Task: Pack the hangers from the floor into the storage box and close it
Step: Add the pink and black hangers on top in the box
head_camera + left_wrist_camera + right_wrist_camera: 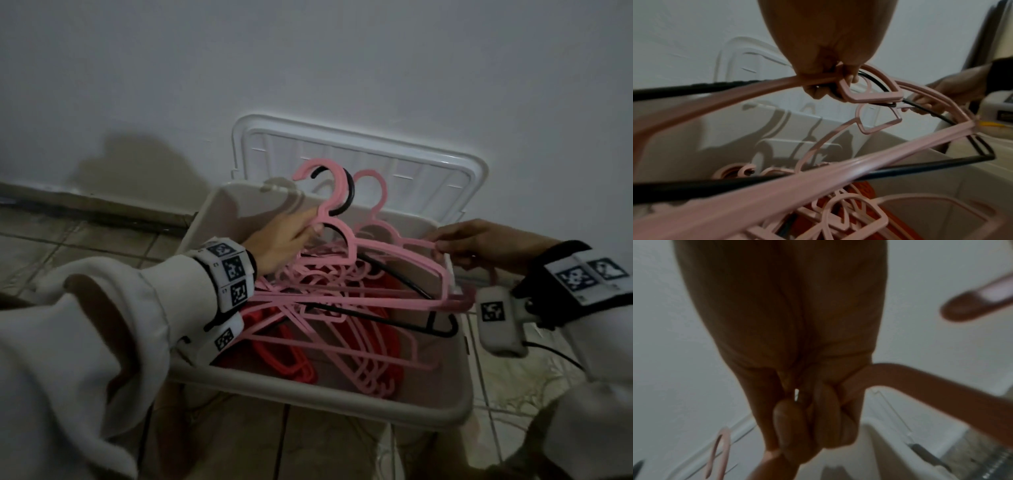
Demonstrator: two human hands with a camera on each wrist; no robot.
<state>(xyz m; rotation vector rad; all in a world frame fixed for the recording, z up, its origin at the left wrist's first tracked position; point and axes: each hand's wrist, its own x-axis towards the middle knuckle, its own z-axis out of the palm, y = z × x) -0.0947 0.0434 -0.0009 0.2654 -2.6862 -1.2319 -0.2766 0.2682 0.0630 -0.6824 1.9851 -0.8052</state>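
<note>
I see L hand gripping hanger necks, R hand pinching shoulder end — bundle half in box (many already inside). Left: drop bundle, shut lid.

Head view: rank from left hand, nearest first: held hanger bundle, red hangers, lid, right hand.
1. held hanger bundle, gripped by the left hand
2. red hangers, in the box below
3. lid and right hand: too close to call
</note>
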